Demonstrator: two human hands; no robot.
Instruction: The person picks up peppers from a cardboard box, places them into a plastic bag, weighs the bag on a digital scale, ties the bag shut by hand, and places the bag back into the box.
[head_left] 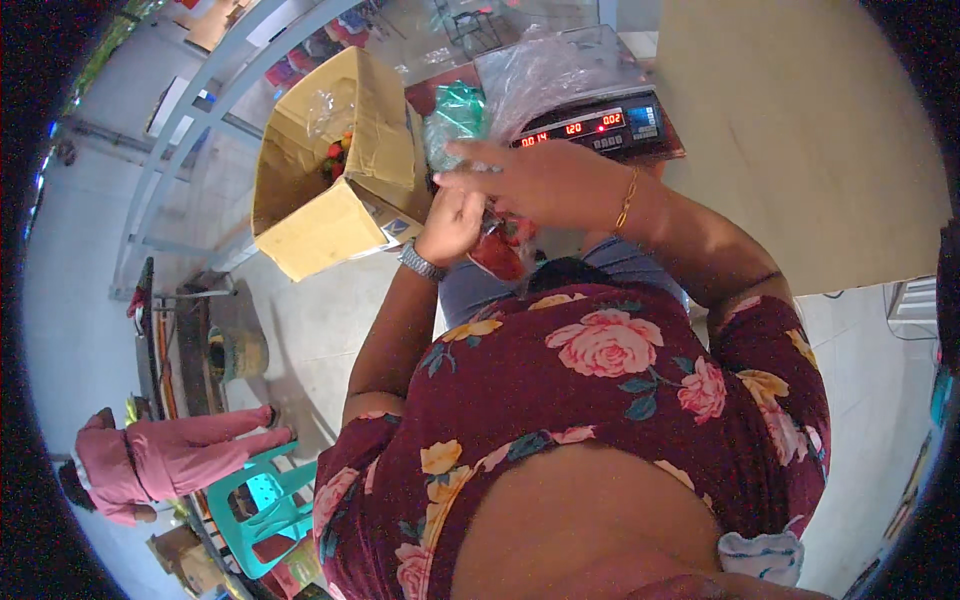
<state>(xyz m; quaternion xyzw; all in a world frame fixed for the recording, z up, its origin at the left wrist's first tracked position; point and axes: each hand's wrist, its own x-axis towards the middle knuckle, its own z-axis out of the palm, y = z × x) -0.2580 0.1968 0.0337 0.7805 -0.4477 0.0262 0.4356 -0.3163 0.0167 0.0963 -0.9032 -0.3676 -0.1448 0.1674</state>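
Floral shirt (605,345): nearest camera.
Left hand (455,225): closed on red-filled bag (500,252).
Right hand (515,180): fingers extended, grip unclear.
Bag position: off scale's (640,120) near-left corner; advise gathering neck tightly.

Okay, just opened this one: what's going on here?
A person's left hand is closed at the top of a clear plastic bag holding something red, held in front of the body. The right hand reaches across just above; whether it grips the bag is unclear. Beyond are a lit digital scale and crumpled clear plastic. An open cardboard box with red items inside is at left.
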